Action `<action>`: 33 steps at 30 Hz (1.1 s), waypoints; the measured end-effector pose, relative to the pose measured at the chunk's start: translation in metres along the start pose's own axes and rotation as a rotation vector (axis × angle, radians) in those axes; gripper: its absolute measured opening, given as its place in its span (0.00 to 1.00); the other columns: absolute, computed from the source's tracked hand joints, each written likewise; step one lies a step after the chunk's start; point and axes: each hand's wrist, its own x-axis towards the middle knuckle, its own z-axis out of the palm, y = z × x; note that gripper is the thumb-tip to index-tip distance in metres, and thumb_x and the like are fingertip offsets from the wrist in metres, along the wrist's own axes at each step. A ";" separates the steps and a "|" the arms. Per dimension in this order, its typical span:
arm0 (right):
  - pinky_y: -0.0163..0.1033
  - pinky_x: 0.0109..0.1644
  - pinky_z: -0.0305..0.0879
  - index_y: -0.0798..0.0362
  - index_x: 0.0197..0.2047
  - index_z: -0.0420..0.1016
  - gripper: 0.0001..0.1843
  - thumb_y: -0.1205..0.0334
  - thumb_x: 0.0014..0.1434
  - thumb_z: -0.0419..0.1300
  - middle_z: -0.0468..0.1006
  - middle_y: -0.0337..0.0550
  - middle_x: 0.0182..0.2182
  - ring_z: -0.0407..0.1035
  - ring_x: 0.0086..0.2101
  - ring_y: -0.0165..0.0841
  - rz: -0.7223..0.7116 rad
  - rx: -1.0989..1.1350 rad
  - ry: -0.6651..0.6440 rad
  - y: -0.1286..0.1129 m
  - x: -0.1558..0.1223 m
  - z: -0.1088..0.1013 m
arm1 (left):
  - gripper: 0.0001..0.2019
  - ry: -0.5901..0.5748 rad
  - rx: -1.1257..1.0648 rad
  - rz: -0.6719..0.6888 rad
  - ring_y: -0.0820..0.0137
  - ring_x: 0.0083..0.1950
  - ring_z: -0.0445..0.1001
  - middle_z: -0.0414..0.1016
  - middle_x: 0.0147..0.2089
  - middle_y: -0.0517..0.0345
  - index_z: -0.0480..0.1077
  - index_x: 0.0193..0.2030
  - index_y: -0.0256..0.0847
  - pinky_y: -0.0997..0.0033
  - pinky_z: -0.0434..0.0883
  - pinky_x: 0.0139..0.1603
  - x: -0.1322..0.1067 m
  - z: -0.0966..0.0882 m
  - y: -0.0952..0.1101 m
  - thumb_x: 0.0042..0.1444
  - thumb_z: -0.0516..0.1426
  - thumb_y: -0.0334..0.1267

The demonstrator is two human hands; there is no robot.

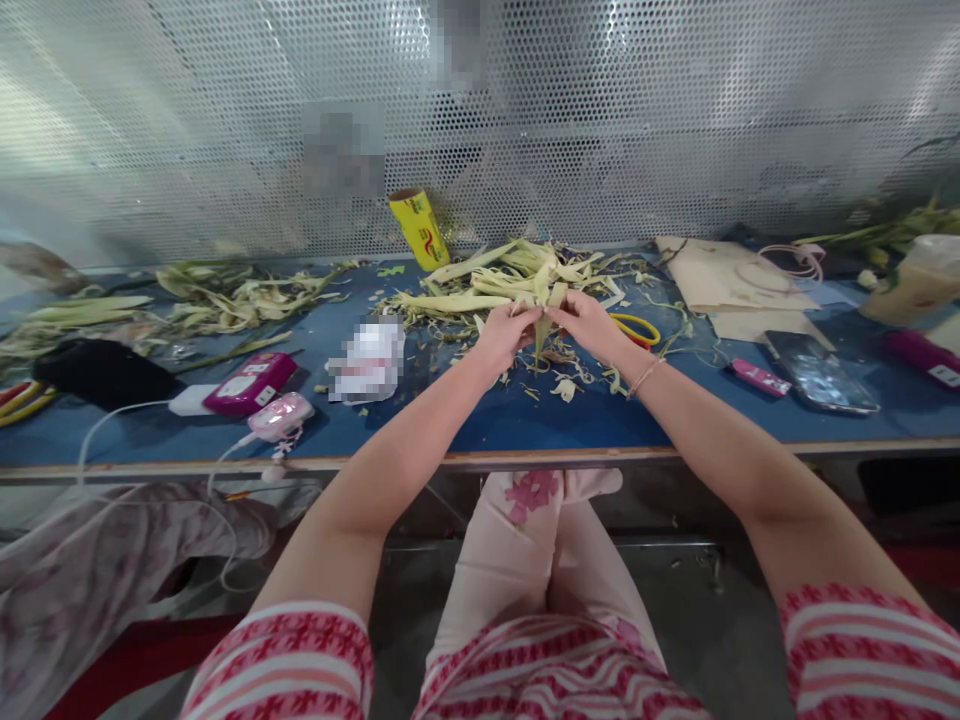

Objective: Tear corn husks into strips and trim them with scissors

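Husk [541,338] pinched by fingertips of left hand [511,335] and right hand [589,322], tapered end hung below, seemingly folded. Pale, fibrous strips [450,302] heaped beyond on blue table [555,425].

Moderate, cool light around fingers [517,322]; shadows soft. Beyond fingers, perforated metal panel [645,120] shows white glints, palest at far left. Smartphone [821,372] right of fingers reflects bright patches. Nearer than fingers, below desk [555,430], floor [720,640] dim. Wide lens stretches outer margins, detail smeared there. White packet [369,362] left of fingers pixelated; blocky patches on panel too.
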 end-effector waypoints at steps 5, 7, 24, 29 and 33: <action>0.37 0.32 0.64 0.53 0.33 0.70 0.20 0.44 0.55 0.67 0.70 0.38 0.27 0.64 0.29 0.31 -0.041 -0.074 0.001 -0.004 -0.001 0.000 | 0.06 0.015 0.005 -0.008 0.77 0.25 0.70 0.72 0.22 0.61 0.71 0.27 0.33 0.74 0.69 0.34 0.000 0.000 0.000 0.54 0.61 0.28; 0.38 0.34 0.65 0.53 0.34 0.71 0.19 0.46 0.56 0.66 0.71 0.39 0.27 0.65 0.31 0.32 -0.065 -0.093 0.004 -0.007 -0.001 0.000 | 0.06 0.030 -0.014 -0.025 0.77 0.25 0.70 0.72 0.22 0.61 0.70 0.27 0.34 0.75 0.69 0.33 0.001 0.001 0.001 0.55 0.60 0.27; 0.34 0.29 0.59 0.51 0.27 0.66 0.23 0.48 0.47 0.74 0.67 0.33 0.22 0.60 0.24 0.25 0.162 0.375 0.137 -0.005 0.001 -0.001 | 0.12 -0.082 0.256 0.255 0.67 0.45 0.77 0.82 0.36 0.54 0.78 0.31 0.38 0.65 0.71 0.56 0.007 -0.006 0.000 0.45 0.54 0.26; 0.34 0.34 0.63 0.52 0.28 0.68 0.24 0.50 0.41 0.77 0.70 0.32 0.23 0.63 0.27 0.25 0.192 0.499 0.085 -0.012 -0.002 0.003 | 0.04 -0.048 0.233 0.250 0.74 0.32 0.73 0.78 0.30 0.58 0.77 0.33 0.36 0.72 0.72 0.39 0.004 -0.004 -0.003 0.50 0.64 0.34; 0.34 0.36 0.66 0.52 0.28 0.68 0.23 0.53 0.42 0.77 0.70 0.31 0.24 0.63 0.27 0.24 0.176 0.556 0.014 -0.011 -0.002 0.005 | 0.06 -0.023 0.185 0.221 0.78 0.27 0.69 0.74 0.25 0.61 0.75 0.30 0.35 0.77 0.68 0.31 0.002 -0.003 -0.003 0.48 0.67 0.33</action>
